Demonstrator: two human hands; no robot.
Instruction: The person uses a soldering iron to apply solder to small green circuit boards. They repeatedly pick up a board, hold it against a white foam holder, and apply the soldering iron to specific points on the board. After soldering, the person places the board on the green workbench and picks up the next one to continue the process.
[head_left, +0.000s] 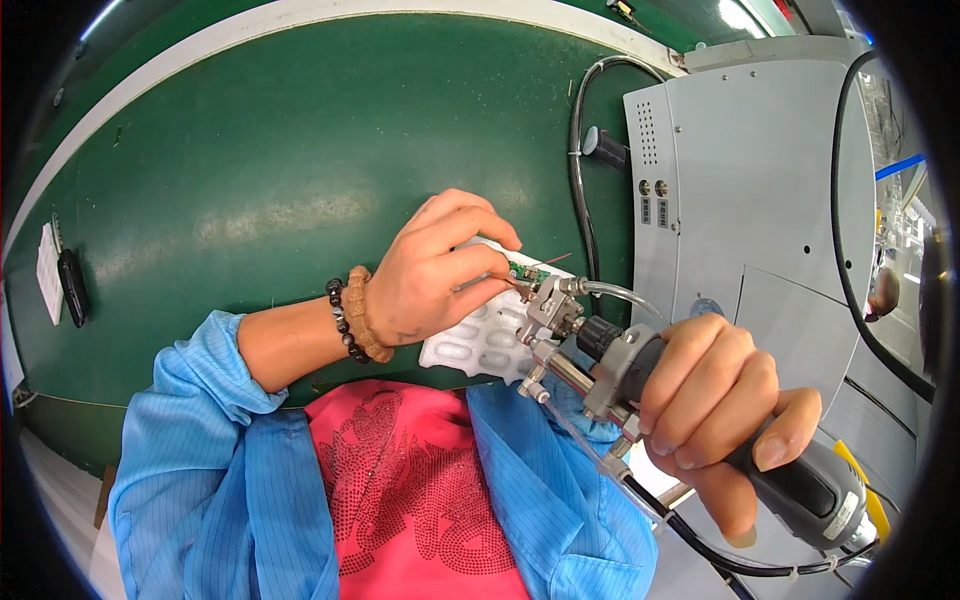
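My right hand (715,400) is wrapped round the black body of a handheld electric screwdriver (800,490). Its metal feeder head (550,305), with clear hoses attached, points up and left. The tip meets a small green circuit board (525,270) with thin reddish wires. My left hand (440,265) closes on the board's near left side, thumb and fingers pinched beside the tip. Its fingers hide part of the board. Beneath lies a white moulded tray (455,350) with rounded pockets, partly covered by my left hand and the tool.
A grey machine cabinet (760,200) stands at the right, with a black cable (578,150) beside it. A dark cylinder (605,147) lies against the cabinet. On the green worktop (250,150), a black knife-like object (72,287) and a white pad (48,275) sit far left.
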